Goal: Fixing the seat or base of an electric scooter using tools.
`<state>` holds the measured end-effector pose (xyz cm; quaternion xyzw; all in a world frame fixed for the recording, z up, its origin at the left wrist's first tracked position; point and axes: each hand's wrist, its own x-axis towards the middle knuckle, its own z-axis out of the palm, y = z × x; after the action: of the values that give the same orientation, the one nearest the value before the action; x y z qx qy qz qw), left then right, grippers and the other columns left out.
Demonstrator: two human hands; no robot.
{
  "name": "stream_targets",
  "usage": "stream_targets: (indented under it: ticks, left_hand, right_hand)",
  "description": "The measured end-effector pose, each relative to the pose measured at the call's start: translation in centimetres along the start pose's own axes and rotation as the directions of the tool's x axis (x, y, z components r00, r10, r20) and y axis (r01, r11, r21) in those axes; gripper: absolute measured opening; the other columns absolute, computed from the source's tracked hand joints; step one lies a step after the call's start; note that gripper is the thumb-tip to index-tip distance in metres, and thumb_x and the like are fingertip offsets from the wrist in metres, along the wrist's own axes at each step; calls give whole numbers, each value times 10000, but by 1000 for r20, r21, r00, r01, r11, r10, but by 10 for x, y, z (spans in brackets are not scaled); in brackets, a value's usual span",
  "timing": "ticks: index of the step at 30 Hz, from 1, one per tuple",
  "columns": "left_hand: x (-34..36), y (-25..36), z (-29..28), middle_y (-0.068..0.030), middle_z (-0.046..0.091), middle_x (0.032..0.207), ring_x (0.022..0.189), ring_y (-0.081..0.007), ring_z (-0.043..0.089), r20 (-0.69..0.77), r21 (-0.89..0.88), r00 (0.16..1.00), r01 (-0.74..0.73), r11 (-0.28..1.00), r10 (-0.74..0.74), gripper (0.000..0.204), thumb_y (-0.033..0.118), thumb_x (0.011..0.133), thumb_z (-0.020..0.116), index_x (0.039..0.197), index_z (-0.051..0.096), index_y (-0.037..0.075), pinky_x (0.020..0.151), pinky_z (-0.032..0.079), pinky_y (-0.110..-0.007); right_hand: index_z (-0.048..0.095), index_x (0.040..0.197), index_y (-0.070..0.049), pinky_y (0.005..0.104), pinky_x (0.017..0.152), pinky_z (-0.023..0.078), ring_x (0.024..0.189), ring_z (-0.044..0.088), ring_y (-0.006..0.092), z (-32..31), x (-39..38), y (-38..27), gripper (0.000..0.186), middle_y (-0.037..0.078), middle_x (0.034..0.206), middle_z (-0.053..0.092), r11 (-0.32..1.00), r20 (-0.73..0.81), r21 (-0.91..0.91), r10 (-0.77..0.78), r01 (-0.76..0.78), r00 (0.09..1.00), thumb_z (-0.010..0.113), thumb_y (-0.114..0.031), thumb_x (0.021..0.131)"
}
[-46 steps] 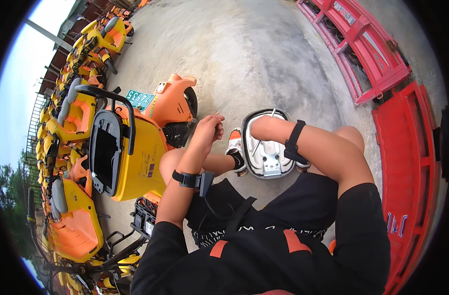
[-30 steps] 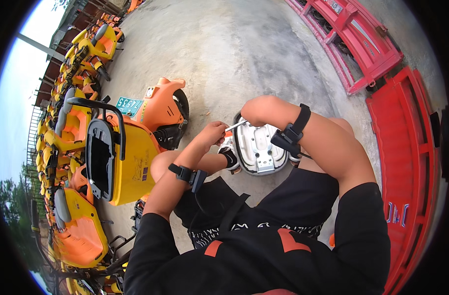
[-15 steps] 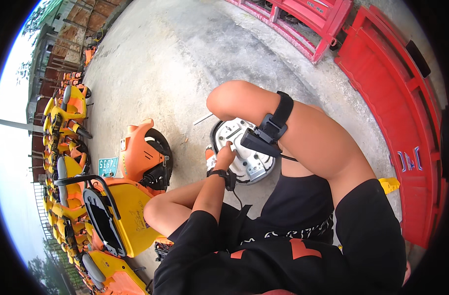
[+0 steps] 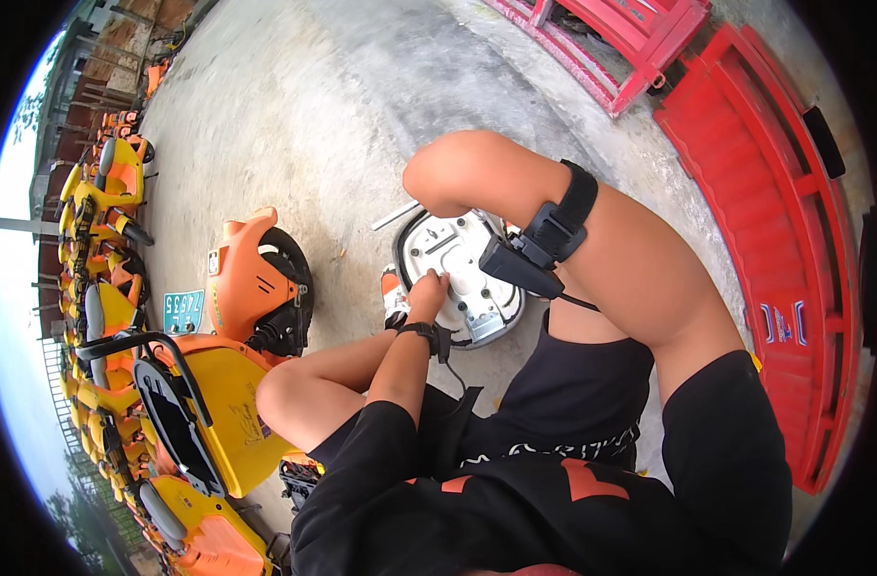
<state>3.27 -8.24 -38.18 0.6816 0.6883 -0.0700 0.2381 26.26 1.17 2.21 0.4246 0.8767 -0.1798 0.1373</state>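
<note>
A seat-like piece (image 4: 467,288) with black rim, white underside and bolted metal plate lies between my legs, near my orange-and-white shoe (image 4: 392,293). My right hand (image 4: 438,173) is bent above its upper edge, closed on a slim silver rod (image 4: 389,216) that sticks out leftward; most of those fingers are hidden behind the hand. My left hand (image 4: 427,293) rests on the white underside at its left half, fingers curled in, and whatever they pinch is too small to make out.
An orange-and-yellow scooter (image 4: 251,288) stands close on my left, with rows of similar scooters (image 4: 112,192) behind it along a fence. Red metal panels (image 4: 746,192) and a pinkish frame (image 4: 611,48) lie to the right and far right on the concrete floor (image 4: 295,115).
My left hand has moved rightward onto the white underside. My right hand has risen toward the upper left with the rod. The view has turned, shifting the scooters lower.
</note>
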Motion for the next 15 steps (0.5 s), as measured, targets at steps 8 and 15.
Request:
stream_targets:
  ticks: [8,15]
  left_hand:
    - [0,0,-5,-208,706,951,902,-392,681,0,-28,1000,0,1000,0,396,396,925,562,1077,592,31,795,531,-482]
    - [-7,17,-11,-238,697,982,954,-405,670,14,21,996,87,996,-88,406,357,913,568,1102,612,0,838,527,-485]
  right_hand:
    - [736,921,-2,462,627,528,813,685,333,1,-9,-1,218,173,938,705,1000,54,15,9,-10,999,602,22,750]
    - [740,825,2,463,579,501,723,661,328,12,-8,11,163,160,839,698,995,12,-29,-99,100,995,614,2,721]
